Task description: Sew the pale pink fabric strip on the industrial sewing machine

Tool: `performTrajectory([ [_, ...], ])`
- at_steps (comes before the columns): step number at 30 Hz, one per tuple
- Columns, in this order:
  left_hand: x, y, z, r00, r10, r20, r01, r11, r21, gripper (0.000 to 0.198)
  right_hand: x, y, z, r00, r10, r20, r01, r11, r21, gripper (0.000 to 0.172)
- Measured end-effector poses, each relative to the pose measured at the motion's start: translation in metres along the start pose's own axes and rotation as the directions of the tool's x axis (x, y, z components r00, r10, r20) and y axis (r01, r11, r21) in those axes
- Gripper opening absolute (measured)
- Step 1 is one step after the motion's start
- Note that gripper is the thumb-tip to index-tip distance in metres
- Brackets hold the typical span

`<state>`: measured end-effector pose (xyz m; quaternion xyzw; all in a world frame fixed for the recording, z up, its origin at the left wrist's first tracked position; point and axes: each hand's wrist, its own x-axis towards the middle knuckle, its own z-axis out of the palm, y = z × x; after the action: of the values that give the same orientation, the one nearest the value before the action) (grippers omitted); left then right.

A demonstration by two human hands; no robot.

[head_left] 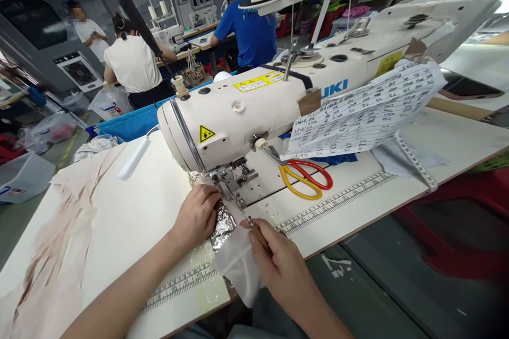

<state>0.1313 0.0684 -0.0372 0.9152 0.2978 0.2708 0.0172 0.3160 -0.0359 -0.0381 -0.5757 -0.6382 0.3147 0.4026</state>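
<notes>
A white sewing machine (234, 116) stands before me, with a thin white fabric (238, 262) running from its presser foot (238, 198) over the table's front edge. My left hand (199, 212) has its fingers curled together on the fabric, just left of the foot. In my right hand (280, 259) is an awl (260, 235) with a wooden handle, gripped so that its thin metal tip points at the fabric by the foot. Shiny silver film (223, 228) covers the table under the work. Red and yellow-handled scissors (306, 177) lie right of the needle area.
Pale pink fabric pieces (59, 228) are spread at the left. A white handheld tool (134, 159) lies behind my left hand. A handwritten sheet (358, 111) hangs on the machine; a tape measure (415, 161) lies at right. Several people sit or stand farther back.
</notes>
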Motion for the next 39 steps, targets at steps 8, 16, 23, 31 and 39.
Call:
performTrajectory([
  [8,0.001,-0.006,0.002,0.998,-0.064,0.028,0.061,0.992,0.113,0.036,0.016,0.004,0.009,0.998,-0.049,-0.025,0.046,0.993,-0.113,0.028],
  [16,0.003,-0.005,0.004,0.993,-0.11,0.05,0.1,0.98,0.174,0.035,0.025,0.006,0.018,0.956,-0.277,-0.099,0.224,0.902,-0.368,0.024],
  [23,0.001,-0.009,0.006,0.986,-0.156,0.061,0.146,0.978,0.147,0.03,0.022,0.009,0.017,0.947,-0.313,-0.07,0.28,0.914,-0.294,0.024],
  [31,0.017,-0.002,-0.003,0.94,-0.28,0.195,0.226,0.939,0.259,0.019,0.005,-0.028,0.019,0.896,-0.444,-0.009,0.439,0.888,-0.134,0.025],
  [39,0.017,-0.011,0.002,0.926,-0.373,0.054,0.364,0.922,0.129,0.017,-0.011,-0.015,0.011,0.895,-0.447,-0.009,0.431,0.868,-0.246,0.027],
])
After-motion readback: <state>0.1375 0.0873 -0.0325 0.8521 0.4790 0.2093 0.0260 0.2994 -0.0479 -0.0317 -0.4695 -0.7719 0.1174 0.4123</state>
